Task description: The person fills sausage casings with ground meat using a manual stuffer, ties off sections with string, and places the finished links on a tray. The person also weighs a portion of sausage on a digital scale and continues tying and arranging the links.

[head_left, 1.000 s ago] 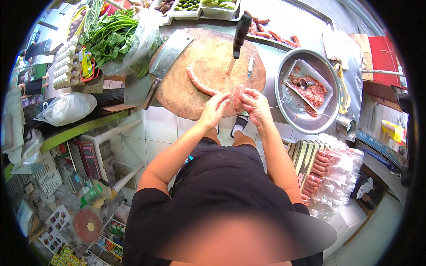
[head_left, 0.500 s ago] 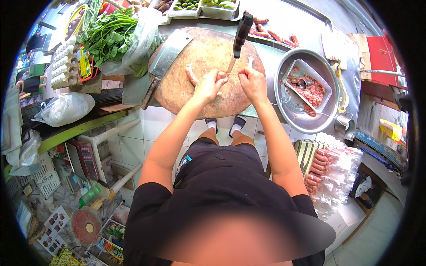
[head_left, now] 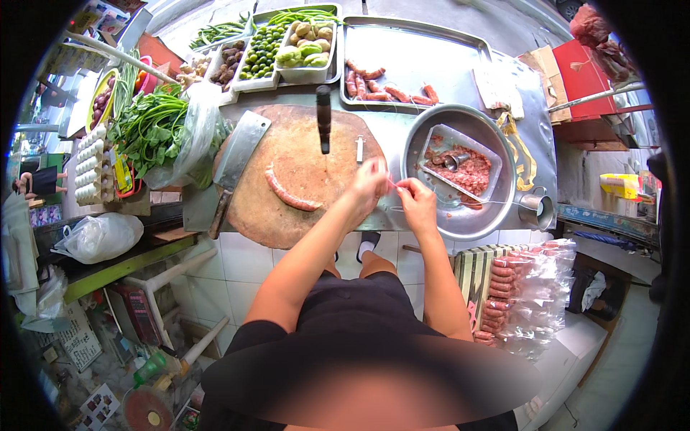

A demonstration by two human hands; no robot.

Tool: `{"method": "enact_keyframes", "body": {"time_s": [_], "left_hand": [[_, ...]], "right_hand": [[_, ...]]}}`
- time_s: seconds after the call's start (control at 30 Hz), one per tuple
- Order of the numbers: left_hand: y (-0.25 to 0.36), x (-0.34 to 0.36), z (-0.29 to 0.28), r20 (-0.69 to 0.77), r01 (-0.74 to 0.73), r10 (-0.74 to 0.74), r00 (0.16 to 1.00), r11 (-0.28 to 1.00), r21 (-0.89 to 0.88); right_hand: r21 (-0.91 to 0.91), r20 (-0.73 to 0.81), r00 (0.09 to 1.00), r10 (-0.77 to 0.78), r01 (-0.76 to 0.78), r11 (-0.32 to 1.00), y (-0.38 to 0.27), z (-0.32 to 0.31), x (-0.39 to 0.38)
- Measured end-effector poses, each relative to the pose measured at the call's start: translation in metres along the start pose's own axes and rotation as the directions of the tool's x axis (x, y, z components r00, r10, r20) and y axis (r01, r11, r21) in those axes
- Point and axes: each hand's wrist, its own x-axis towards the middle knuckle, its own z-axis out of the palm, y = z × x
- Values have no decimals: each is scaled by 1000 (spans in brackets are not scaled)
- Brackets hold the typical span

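Note:
My left hand (head_left: 370, 179), smeared by motion, is over the right edge of the round wooden board (head_left: 266, 136). My right hand (head_left: 417, 201) is closed on a thin pinkish strand (head_left: 392, 184) near the bowl's left rim. A curved filled sausage (head_left: 284, 194) lies on the board. A black-handled knife (head_left: 323, 118) stands upright in it; a syringe (head_left: 359, 149) lies to its right. A cleaver (head_left: 241, 147) rests at the board's left. The steel bowl (head_left: 418, 129) holds a tray of minced meat (head_left: 471, 172) with a steel scoop (head_left: 454, 161).
At the back are a metal tray of sausages (head_left: 485, 50) and vegetable containers (head_left: 302, 57). Greens (head_left: 154, 129), egg cartons (head_left: 97, 161) and a white bag (head_left: 108, 237) sit left. A steel cup (head_left: 535, 210) is beside the bowl; bagged sausages (head_left: 517, 294) are below it. A person (head_left: 39, 190) is at far left.
The view has shifted, so the counter sits lower and its back shows. Both hands have moved right off the board's middle toward the bowl, uncovering the sausage and syringe.

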Motion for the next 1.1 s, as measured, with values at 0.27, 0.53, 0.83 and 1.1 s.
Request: {"method": "enact_keyframes", "body": {"time_s": [0.27,0.53,0.83,1.1], "left_hand": [[58,153,30,-560,-409,478,677,876,254],[-3,-28,78,261,-321,193,946,436,841],[3,-95,37,36,91,-106,994,956,280],[15,-111,19,37,162,-190,981,908,388]], "right_hand": [[51,-82,989,124,-120,992,21,-56,-21],[-372,60,873,-484,469,801,-30,-74,-6],[-337,528,745,-407,624,705,-64,-42,-4],[-292,549,721,-422,639,712,-72,-25,-16]]}}
